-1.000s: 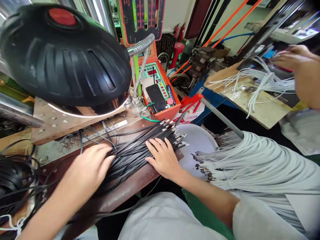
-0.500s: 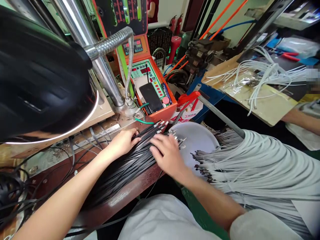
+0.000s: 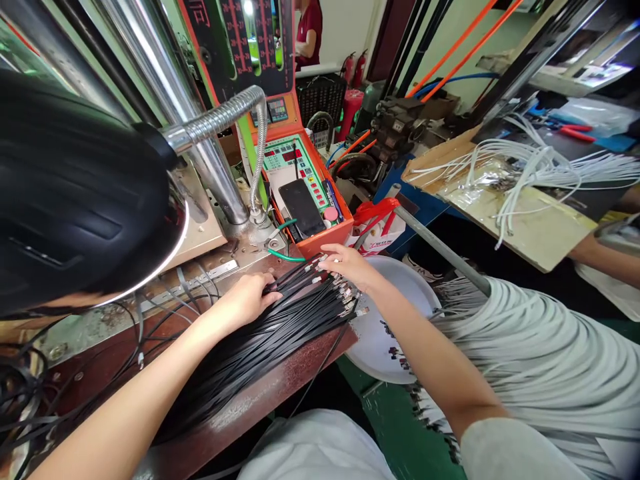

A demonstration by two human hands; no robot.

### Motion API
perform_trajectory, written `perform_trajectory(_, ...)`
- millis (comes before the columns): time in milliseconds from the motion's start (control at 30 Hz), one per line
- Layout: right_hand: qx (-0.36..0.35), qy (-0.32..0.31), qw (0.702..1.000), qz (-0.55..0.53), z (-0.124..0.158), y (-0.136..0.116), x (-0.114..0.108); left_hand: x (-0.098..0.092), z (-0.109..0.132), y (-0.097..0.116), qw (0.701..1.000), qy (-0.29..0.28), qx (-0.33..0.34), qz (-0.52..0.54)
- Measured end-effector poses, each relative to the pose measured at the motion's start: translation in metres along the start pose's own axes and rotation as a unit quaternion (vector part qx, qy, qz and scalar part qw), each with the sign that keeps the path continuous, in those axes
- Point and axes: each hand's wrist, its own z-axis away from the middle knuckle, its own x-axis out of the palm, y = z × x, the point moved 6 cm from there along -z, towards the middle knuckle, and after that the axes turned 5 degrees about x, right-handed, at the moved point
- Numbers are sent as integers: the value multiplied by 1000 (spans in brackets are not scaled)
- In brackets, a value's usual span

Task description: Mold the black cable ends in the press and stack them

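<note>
A flat bundle of several black cables (image 3: 280,330) with metal plug ends lies slantwise across the brown workbench (image 3: 280,393). My left hand (image 3: 247,298) rests on the bundle's upper left side, its fingers curled onto the cables. My right hand (image 3: 350,265) is at the plug ends (image 3: 345,293) near the bench's far right corner, with its fingers pinched on the tips of a few cables.
A black lamp head (image 3: 80,193) on a metal gooseneck (image 3: 240,113) hangs over the left. An orange control box (image 3: 305,200) with a phone stands behind the cables. A white round tray (image 3: 395,293) and a mass of grey cables (image 3: 540,360) lie right. Another person's arm (image 3: 605,257) shows far right.
My right hand has moved up from the middle of the bundle to the plug ends. My left hand slid right along the cables. The view has tilted.
</note>
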Motion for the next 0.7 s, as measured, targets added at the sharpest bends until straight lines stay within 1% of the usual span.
perform_trajectory(67, -16, 15, 1000, -8, 2, 0, -2, -2, 0, 1, 999, 22, 12, 21)
perform_trajectory(133, -42, 42, 998, 5, 9, -5, -6, -7, 0, 3, 998, 52, 22, 36)
perform_trajectory(233, -91, 77, 992, 43, 24, -19, -11, -18, 1, 3, 991, 117, 22, 63)
perform_trajectory(300, -109, 72, 991, 40, 32, -30, -12, -26, 4, 3, 981, 164, 18, 101)
perform_trajectory(333, -113, 64, 991, 32, 34, -36, -12, -29, 5, 3, 975, 179, 13, 130)
perform_trajectory(367, -117, 55, 991, 23, 35, -42, -11, -30, 6, 3, 969, 182, 8, 165)
perform_trajectory(400, -122, 47, 991, 16, 36, -49, -10, -29, 7, 4, 963, 171, 5, 206)
perform_trajectory(467, -143, 35, 989, 4, 35, -64, -7, -24, 8, 10, 949, 125, 16, 289)
perform_trajectory(567, -181, 15, 983, -6, 32, -84, -1, -19, 10, 22, 927, 64, 41, 369)
perform_trajectory(633, -195, 6, 981, -4, 30, -91, -1, -18, 13, 26, 915, 45, 26, 401)
perform_trajectory(700, -189, 24, 981, 22, 27, -88, -10, -18, 19, 25, 900, 47, -9, 434)
